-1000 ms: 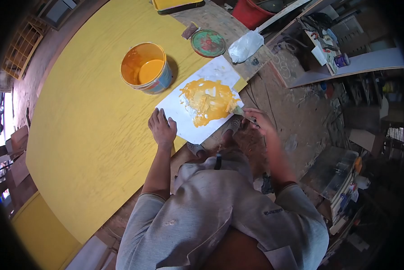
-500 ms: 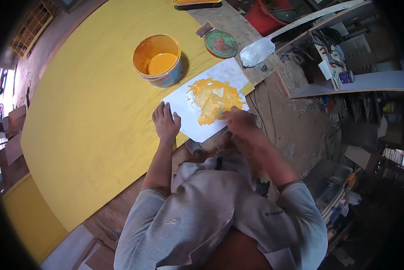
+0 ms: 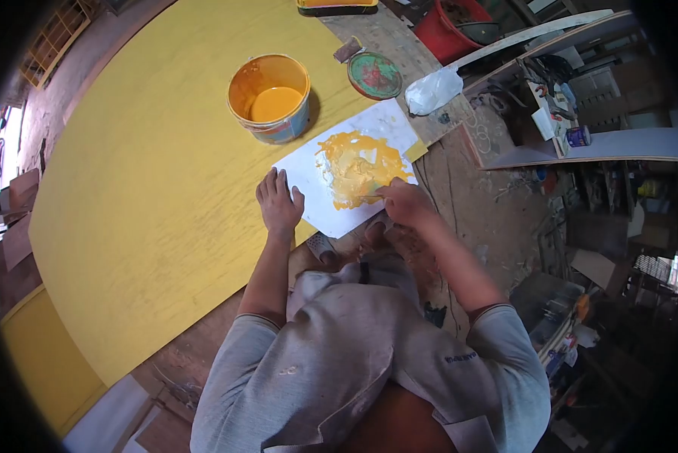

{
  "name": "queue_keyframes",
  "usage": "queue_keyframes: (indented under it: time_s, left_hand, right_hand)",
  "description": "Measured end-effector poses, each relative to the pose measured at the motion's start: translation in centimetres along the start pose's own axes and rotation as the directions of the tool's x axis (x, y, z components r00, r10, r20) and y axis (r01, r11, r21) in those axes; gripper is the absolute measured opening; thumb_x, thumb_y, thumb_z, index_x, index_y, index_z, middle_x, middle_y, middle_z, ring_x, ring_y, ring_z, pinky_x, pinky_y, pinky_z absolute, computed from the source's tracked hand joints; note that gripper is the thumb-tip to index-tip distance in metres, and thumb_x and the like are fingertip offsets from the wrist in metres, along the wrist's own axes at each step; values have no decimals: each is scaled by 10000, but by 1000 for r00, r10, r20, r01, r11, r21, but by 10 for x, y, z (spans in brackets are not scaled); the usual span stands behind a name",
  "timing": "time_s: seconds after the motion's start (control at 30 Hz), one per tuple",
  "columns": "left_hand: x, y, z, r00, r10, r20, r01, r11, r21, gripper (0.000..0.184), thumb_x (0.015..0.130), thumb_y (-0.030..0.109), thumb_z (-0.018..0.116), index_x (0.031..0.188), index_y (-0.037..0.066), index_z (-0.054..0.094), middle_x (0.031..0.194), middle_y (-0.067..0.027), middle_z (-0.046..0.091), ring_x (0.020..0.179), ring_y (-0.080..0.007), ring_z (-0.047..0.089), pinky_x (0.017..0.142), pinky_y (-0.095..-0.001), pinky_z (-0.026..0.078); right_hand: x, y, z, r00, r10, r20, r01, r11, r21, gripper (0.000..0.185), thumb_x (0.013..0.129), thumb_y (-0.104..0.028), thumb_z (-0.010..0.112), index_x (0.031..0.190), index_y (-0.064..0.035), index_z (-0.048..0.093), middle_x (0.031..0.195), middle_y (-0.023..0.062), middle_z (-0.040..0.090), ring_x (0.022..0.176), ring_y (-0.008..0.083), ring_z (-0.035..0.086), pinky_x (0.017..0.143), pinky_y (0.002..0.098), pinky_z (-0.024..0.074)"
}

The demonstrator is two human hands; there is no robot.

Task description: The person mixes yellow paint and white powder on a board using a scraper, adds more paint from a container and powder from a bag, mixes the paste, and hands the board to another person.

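Across the bottom of the frame, wears a grey short-sleeved shirt (image 3: pixel 263 385). Left of centre, rests the left hand (image 3: pixel 278 205), fingers extended and slightly parted, gripping nothing, at the left corner of a white board (image 3: pixel 331 223). Right of centre, curls the right hand (image 3: pixel 405 204) closely round a small tool (image 3: pixel 377 191), mostly hidden by the fingers, with the tip in the lower right of a thick yellow-orange paste (image 3: pixel 358 170); cannot make out the tip's shape. Has the paste spread unevenly over the middle of the white board, paler in places. Faces a broad yellow panel (image 3: pixel 150 189) filling the left of the frame. Just above the board, has an open bucket (image 3: pixel 280 131) upright on the panel, with orange liquid inside. Farther up and right, has a round green-and-red lid (image 3: pixel 374 75) lying flat, a brown block (image 3: pixel 347 50) just beside, and a crumpled white bag (image 3: pixel 433 90) on the bare wooden bench (image 3: pixel 422 130). Near the top edge, has part of a yellow tray (image 3: pixel 337 7) and, farther right, a red bucket (image 3: pixel 444 34).
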State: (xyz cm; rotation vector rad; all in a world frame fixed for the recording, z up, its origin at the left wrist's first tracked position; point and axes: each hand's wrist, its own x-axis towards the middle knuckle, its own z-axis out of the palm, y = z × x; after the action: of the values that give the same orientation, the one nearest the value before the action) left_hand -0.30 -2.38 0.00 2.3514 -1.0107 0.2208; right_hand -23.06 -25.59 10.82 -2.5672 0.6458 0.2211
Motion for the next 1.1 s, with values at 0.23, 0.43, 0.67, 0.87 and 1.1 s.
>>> queue_keyframes:
  time_s: [0.23,0.43,0.67,0.87,1.1]
  left_hand:
    - [1,1,-1,1000,2,11,-2,1000,-11,527,896,215,674,1370,-5,603,1449,-231,576,1341,-423,523,1175,-569,369]
    - [-1,2,0,1000,3,21,-3,1000,-3,521,901,219,672,1369,-1,605,1455,-232,576,1360,-416,518,1184,-568,361]
    - [-2,3,-2,999,4,34,-3,1000,-8,522,911,226,679,1377,4,603,1462,-240,576,1366,-419,519,1186,-569,359]
    - [-1,3,-7,996,-37,78,43,996,-77,510,923,207,683,1385,5,606,1484,-243,568,1379,-428,515,1183,-555,367]
    - [-55,51,-53,807,-452,380,547,815,-192,230,967,234,709,996,6,729,989,-167,769,842,-351,715,795,-450,573]
  right_hand:
    - [6,0,32,990,-87,-109,90,996,27,331,904,-134,581,1143,-198,801,1009,177,696,904,390,718,812,520,590]
    - [-12,27,14,984,-51,-171,61,997,53,327,916,-133,570,1140,-182,802,1025,187,700,923,389,721,820,517,587]
    - [42,1,5,997,10,-80,-8,1000,14,356,966,-115,524,1222,-165,766,1077,198,701,1043,406,693,930,524,552]
    - [-4,44,0,930,-218,-295,300,915,270,380,955,-127,555,1271,-84,762,1131,228,756,964,336,739,857,468,584]
    - [-73,105,37,899,242,365,-375,-3,927,455,1050,-178,562,1477,-22,573,1044,168,759,640,156,666,523,263,500]
